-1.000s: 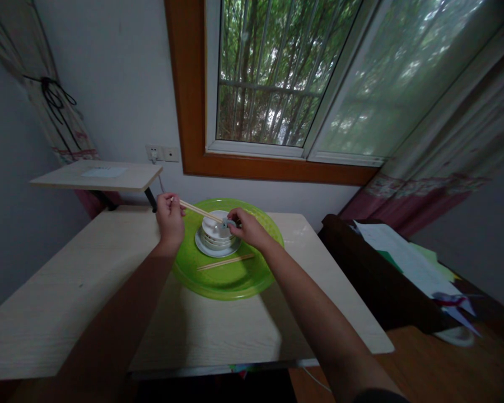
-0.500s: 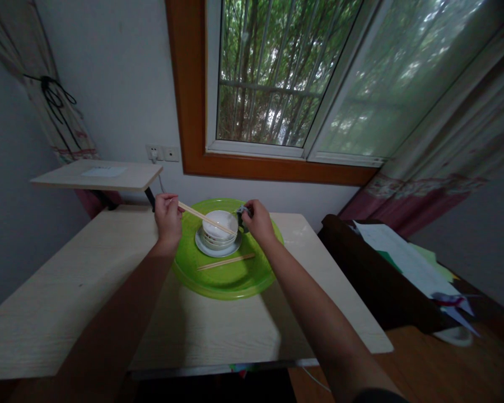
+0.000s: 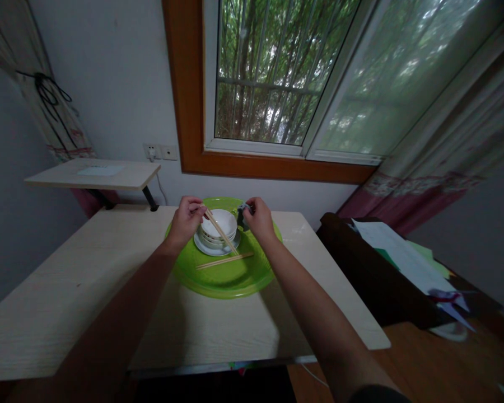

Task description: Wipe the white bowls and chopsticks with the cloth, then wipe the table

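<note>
Pinched in my left hand (image 3: pixel 185 224) by their upper ends is a pair of light wooden chopsticks (image 3: pixel 222 234), slanting down to the right in front of the bowls. My right hand (image 3: pixel 260 221) is closed on a small grey cloth (image 3: pixel 241 217) just right of the bowls. Several white bowls (image 3: pixel 217 243) are stacked on a white plate (image 3: pixel 201 248) inside a round green tray (image 3: pixel 227 289). Another pair of chopsticks (image 3: pixel 212 263) lies on the tray's near part, close to the tips of the held pair.
The tray sits on a pale wooden table (image 3: pixel 218 330). At the table's back left stands a small raised shelf (image 3: pixel 67 173) with a paper on it. Beyond the right edge is a dark brown piece of furniture (image 3: pixel 344 268) bearing papers (image 3: pixel 403 252). A window (image 3: pixel 277 73) is behind.
My left hand has moved right, closer to the bowls, and the chopsticks in it now tilt more steeply, with tips lower over the tray. My right hand stays about where it was with the cloth.
</note>
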Tool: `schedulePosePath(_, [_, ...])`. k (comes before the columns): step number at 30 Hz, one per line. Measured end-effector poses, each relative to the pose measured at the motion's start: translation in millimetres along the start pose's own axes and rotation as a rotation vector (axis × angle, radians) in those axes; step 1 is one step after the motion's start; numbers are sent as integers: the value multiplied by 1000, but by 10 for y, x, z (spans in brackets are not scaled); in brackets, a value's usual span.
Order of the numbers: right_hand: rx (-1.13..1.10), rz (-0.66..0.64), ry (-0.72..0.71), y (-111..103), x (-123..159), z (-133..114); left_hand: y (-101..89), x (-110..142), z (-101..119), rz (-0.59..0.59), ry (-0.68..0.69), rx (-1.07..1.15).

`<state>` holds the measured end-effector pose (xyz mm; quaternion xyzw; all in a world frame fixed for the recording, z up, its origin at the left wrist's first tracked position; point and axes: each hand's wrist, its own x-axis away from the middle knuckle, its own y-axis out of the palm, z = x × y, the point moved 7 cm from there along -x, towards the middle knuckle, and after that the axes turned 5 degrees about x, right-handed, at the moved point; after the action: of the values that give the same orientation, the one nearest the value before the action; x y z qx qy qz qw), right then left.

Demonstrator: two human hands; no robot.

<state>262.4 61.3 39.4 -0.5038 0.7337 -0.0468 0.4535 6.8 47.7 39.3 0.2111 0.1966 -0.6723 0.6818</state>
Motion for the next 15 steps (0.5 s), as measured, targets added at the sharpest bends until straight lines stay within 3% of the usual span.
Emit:
schedulePosePath(5, [-4, -8, -1, 19, -1, 20, 61, 18, -5, -21, -35, 25])
schedulePosePath(15, [-11, -27, -17, 41, 3, 13, 488, 186, -168, -440, -137, -116])
